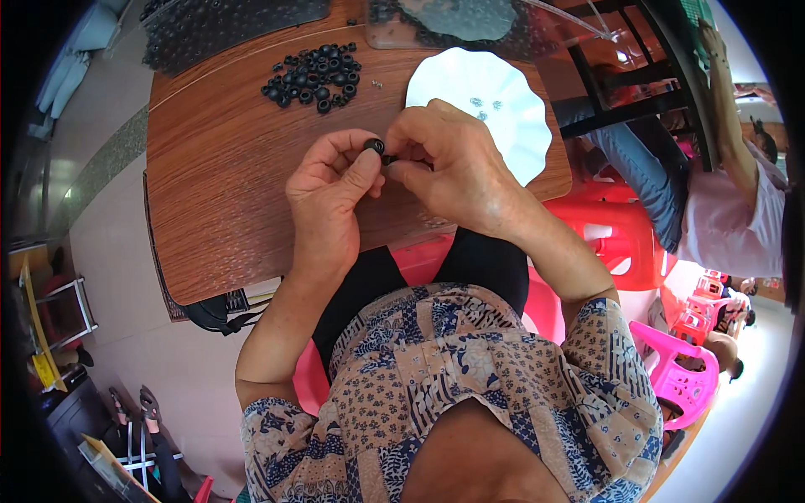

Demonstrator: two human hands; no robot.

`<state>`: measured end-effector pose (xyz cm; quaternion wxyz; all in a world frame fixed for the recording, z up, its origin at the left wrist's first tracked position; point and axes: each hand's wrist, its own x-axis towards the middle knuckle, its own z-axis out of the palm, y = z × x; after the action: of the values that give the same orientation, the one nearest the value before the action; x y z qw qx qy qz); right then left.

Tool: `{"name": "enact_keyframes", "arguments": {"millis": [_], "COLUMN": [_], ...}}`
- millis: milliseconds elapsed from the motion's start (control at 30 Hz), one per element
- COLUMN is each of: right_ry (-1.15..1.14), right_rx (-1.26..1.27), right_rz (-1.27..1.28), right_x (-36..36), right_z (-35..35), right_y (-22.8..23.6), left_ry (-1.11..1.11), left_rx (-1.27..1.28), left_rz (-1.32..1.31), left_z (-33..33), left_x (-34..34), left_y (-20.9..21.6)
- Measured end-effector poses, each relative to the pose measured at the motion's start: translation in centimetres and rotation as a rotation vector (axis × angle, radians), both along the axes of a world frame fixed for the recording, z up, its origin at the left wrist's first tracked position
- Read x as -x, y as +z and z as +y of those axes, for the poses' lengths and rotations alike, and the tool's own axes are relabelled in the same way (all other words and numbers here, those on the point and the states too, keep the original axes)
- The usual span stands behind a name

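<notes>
Over the wooden table (226,180), my left hand (331,189) pinches a small round black plastic piece (375,147) between thumb and fingers. My right hand (457,163) meets it from the other side. Its thumb and forefinger close on a small dark part (390,159) that touches the round piece; the fingers partly hide it, so its kind cannot be made out. A loose pile of similar black pieces (314,75) lies beyond my left hand. Behind my right hand sits a white scalloped plate (524,130) with a few small metallic bits (479,104) on it.
Along the far edge stand a clear container of dark pieces (226,29) and another transparent container (394,29). Tiny bits (377,84) lie near the pile. A red plastic stool (612,235) and a pink chair (679,377) are at right, where another person (729,201) is.
</notes>
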<state>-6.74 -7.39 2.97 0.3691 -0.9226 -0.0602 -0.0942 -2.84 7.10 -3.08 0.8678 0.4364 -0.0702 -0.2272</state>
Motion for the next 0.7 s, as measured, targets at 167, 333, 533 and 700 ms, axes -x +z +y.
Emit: {"name": "enact_keyframes", "arguments": {"millis": [167, 333, 533, 700], "right_ry": [-0.070, -0.093, -0.151, -0.164], "right_rx": [-0.124, -0.316, -0.587, -0.564], "right_rz": [-0.001, -0.152, -0.101, -0.063], "right_x": [1.1, 2.2, 2.8, 2.9], "right_z": [-0.1, -0.5, -1.0, -1.5], "right_y": [-0.1, -0.7, 0.4, 0.4], "left_ry": [0.064, 0.017, -0.053, -0.061], "left_rx": [0.021, 0.165, 0.152, 0.118], "left_rz": [0.014, 0.087, 0.014, -0.020], "left_z": [-1.3, -2.2, -2.3, -2.4], "left_x": [0.9, 1.2, 1.3, 1.5], "left_y": [0.7, 1.6, 1.1, 1.1]}}
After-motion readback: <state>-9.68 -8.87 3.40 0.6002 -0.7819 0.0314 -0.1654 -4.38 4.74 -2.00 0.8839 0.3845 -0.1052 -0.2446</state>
